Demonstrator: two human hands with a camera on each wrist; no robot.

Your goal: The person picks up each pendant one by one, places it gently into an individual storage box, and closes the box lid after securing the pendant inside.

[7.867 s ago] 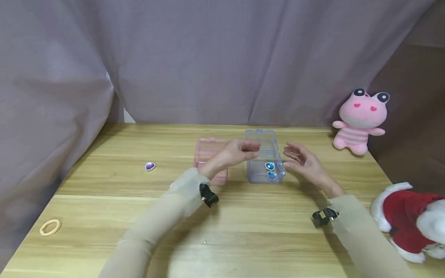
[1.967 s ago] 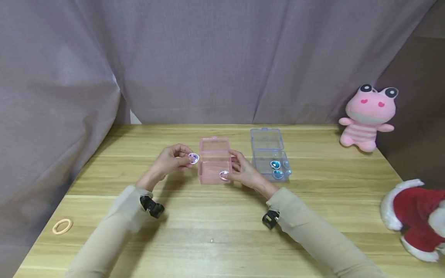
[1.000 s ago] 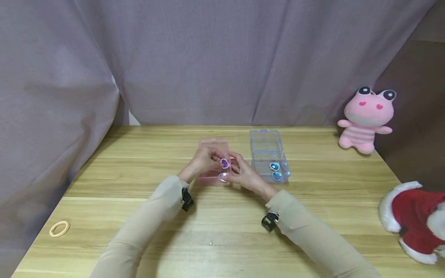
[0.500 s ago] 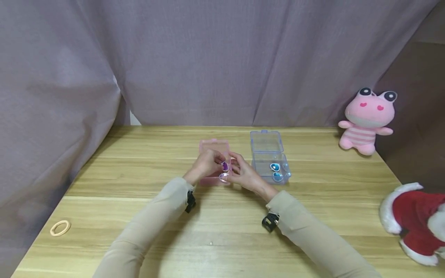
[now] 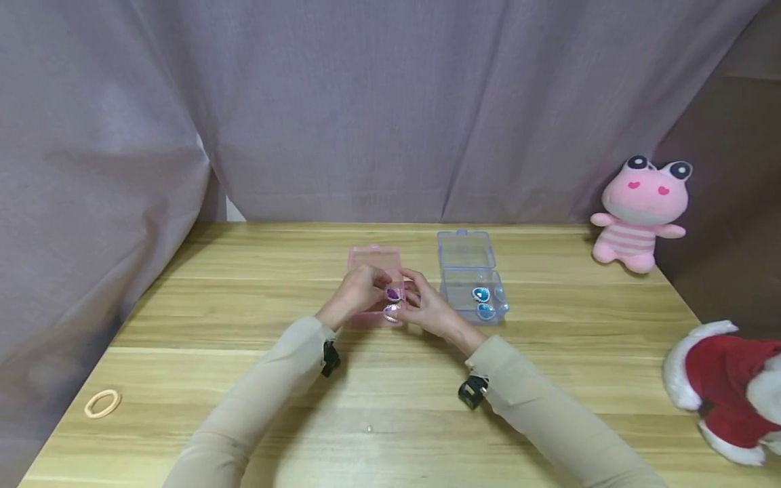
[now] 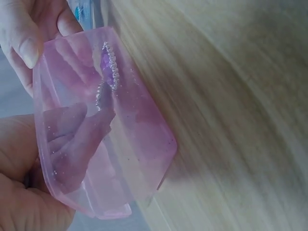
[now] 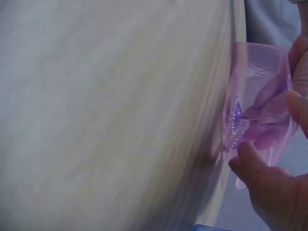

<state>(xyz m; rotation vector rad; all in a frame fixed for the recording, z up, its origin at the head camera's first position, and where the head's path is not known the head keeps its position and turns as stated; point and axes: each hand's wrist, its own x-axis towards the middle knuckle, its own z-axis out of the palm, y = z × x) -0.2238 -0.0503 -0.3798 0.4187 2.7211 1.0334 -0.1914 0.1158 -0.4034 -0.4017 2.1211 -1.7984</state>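
In the head view, the left hand reaches into the raised-lid pink box, its fingertips pinching a purple heart gem with a silver beaded edge. A second purple gem lies in the box nearer the front. The right hand grips the box's right side, thumb at the front. Through the pink wall in the left wrist view, the left fingers touch one gem beside the other gem. In the right wrist view, the right hand holds the box edge.
Right of the pink box stands a raised-lid blue box with two blue gems. A pink frog plush and a red-and-white plush are at the right. A wooden ring lies front left, a tiny bead front centre.
The left hand picked up the purple gem from the table's left and brought it right into the pink box. The right hand moved from the blue box to the pink one and grips its side.
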